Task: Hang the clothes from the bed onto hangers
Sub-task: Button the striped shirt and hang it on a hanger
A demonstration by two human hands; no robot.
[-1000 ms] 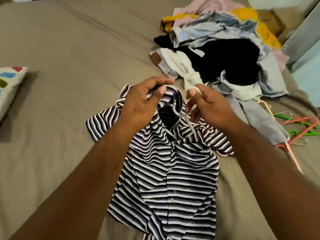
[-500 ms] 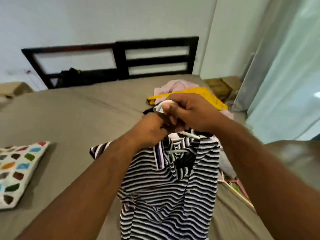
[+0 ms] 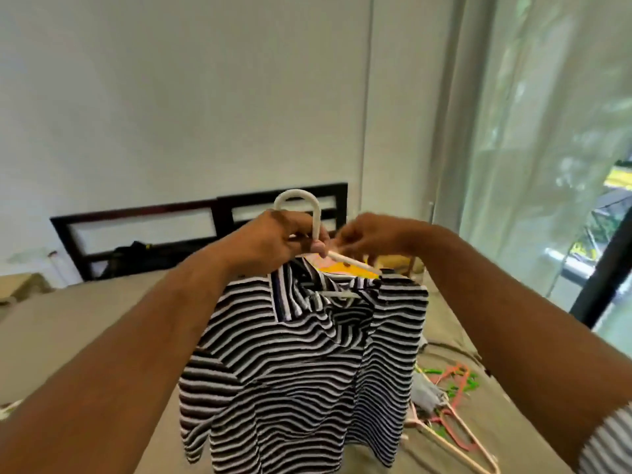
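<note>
Gripping white hanger (image 3: pixel 316 220) w/ left hand (image 3: pixel 277 241), fingers curled round the neck just under the hook, thumb tip down at the fork where the arms begin; pinching the hanger's sloping arm w/ right hand (image 3: pixel 372 236), fingers curled in close beside the left, a bit motion-blurred so exact contact pts hard to read; both held up in front of the camera, forearms coming in from bottom L and bottom R of frame; hook upright, open end to frame-L, seen against the dark headboard (image 3: pixel 205 217); hanging down from the hanger: striped shirt (image 3: pixel 301 371), black-and-white horiz. stripes, collar open at top w/ a white bar of the hanger showing inside the neck opening; frame-R shoulder sitting up on the hanger arm, frame-L side drooping lower, fabric bunched and wavy, hem low in frame; directly behind the collar, a glimpse of yellow garment (image 3: pixel 345 268) w/ some pink next to it; below and around, bed (image 3: pixel 85 319) w/ taupe sheet; on the sheet to frame-R of the shirt, loose hangers (image 3: pixel 456 384), pink and green tangled together, plus a pale one nearer the camera, and a grey cloth (image 3: pixel 427 395) just beside them; dark bundle (image 3: pixel 136 254) against the headboard, frame-L; plain pale wall (image 3: pixel 171 97) behind; sheer curtain (image 3: pixel 547 131) far R w/ greenery blurred through it; striped sleeve (image 3: pixel 608 439) at bottom R corner on the right arm.
</note>
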